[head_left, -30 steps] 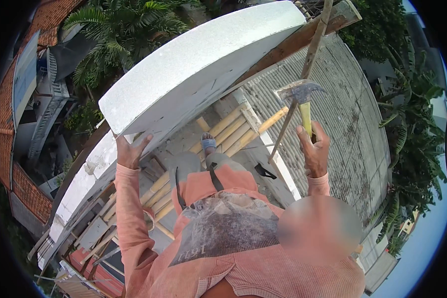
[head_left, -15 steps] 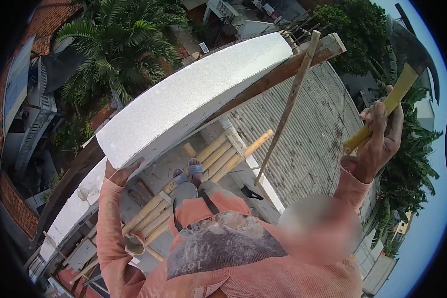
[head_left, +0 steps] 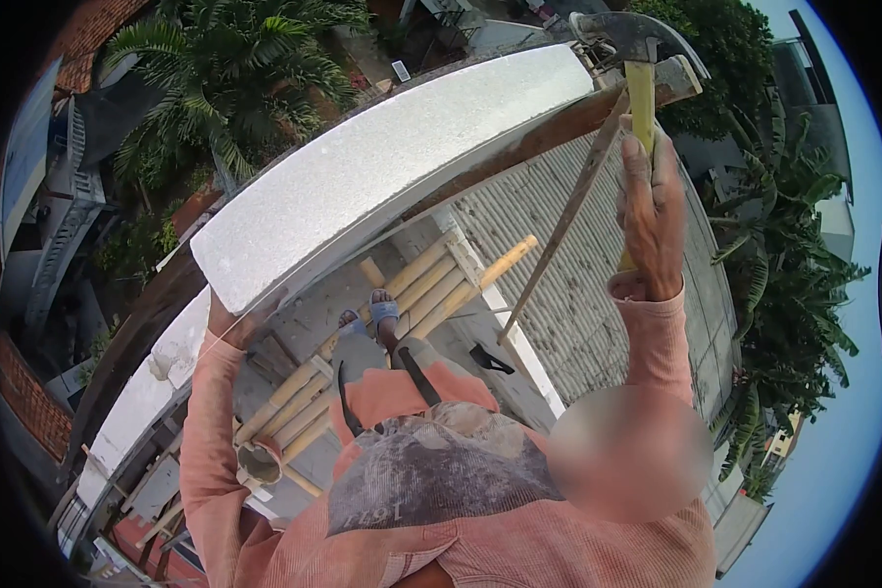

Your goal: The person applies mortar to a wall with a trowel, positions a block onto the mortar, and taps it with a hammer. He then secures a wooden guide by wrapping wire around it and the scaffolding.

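A long white block (head_left: 392,162) lies along the top of the wall, sloping up to the right. My left hand (head_left: 233,321) is against the block's lower left end, its fingers mostly hidden beneath and behind it. A taut thin string runs near that wrist. My right hand (head_left: 652,211) is wrapped round the yellow handle of a hammer-like tool (head_left: 641,98). The tool's dark curved head is up, over the right end of the block and a wooden beam (head_left: 549,142).
Below are my sandalled feet on a bamboo platform (head_left: 294,397). A thin wooden stick (head_left: 563,230) slants beside a corrugated roof (head_left: 549,265). A bucket (head_left: 260,461) hangs near my left elbow. More white blocks (head_left: 132,421) continue at the lower left. Palms stand beyond the wall.
My right hand has moved left with the tool, whose head has come from the far upper right to above the beam's end. My left hand stays at the block's lower left end.
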`<state>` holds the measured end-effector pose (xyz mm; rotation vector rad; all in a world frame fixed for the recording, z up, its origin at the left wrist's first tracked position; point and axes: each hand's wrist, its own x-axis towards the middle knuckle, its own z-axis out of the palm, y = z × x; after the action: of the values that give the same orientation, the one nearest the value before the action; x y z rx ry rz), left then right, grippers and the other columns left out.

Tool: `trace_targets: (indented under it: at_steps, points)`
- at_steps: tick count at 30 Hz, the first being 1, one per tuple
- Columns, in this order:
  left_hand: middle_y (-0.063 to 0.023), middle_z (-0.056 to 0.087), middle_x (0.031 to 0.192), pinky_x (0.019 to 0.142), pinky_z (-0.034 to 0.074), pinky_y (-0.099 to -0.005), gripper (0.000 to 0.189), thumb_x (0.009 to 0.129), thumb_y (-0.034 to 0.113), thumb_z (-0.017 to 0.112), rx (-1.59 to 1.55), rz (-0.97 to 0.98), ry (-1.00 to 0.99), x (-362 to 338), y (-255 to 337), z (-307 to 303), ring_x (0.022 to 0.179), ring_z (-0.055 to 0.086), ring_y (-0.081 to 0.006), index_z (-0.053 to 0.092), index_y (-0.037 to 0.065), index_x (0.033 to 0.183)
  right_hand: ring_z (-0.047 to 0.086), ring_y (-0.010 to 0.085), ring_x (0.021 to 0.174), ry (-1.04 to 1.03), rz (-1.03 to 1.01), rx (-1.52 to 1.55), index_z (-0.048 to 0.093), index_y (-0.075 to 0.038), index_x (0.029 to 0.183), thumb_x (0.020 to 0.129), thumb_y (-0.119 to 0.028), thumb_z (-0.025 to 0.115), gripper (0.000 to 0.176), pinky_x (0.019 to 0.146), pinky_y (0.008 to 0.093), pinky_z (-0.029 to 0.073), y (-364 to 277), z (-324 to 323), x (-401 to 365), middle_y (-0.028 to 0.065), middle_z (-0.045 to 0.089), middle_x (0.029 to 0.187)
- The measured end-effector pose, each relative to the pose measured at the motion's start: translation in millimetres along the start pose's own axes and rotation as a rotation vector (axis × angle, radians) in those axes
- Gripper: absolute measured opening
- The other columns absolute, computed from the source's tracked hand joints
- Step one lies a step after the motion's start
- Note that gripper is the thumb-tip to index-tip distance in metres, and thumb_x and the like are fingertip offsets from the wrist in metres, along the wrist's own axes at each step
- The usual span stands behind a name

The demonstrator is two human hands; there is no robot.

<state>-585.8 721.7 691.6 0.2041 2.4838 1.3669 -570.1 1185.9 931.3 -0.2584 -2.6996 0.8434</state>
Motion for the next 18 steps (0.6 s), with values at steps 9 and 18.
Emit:
trace_targets:
  at_steps: [9, 18]
  points:
    - [-0.0127, 0.067, 0.122, 0.096, 0.052, -0.0366, 0.059, 0.077, 0.014, 0.085, -1.183, -0.142, -0.029, 10.0, 14.5, 3.5, 0.113, 0.065, -0.0274, 0.06, 0.005, 0.129, 0.06, 0.0326, 0.054, -0.338, -0.122, -0.235, 0.055, -0.003, 0.122, 0.106, -0.031, 0.051, 0.033, 0.053, 0.0409, 0.043, -20.4, 11.0, 6.1, 0.0181, 0.059, 0.068]
    - [-0.0124, 0.07, 0.118, 0.099, 0.05, -0.0372, 0.059, 0.074, 0.015, 0.085, -0.924, -0.069, -0.037, 13.2, 20.8, 1.0, 0.114, 0.064, -0.0286, 0.063, 0.005, 0.128, 0.061, 0.0421, 0.062, -0.431, -0.149, -0.265, 0.052, -0.004, 0.121, 0.106, -0.035, 0.05, 0.035, 0.056, 0.0444, 0.045, -19.4, 30.0, -7.3, 0.0227, 0.06, 0.072]
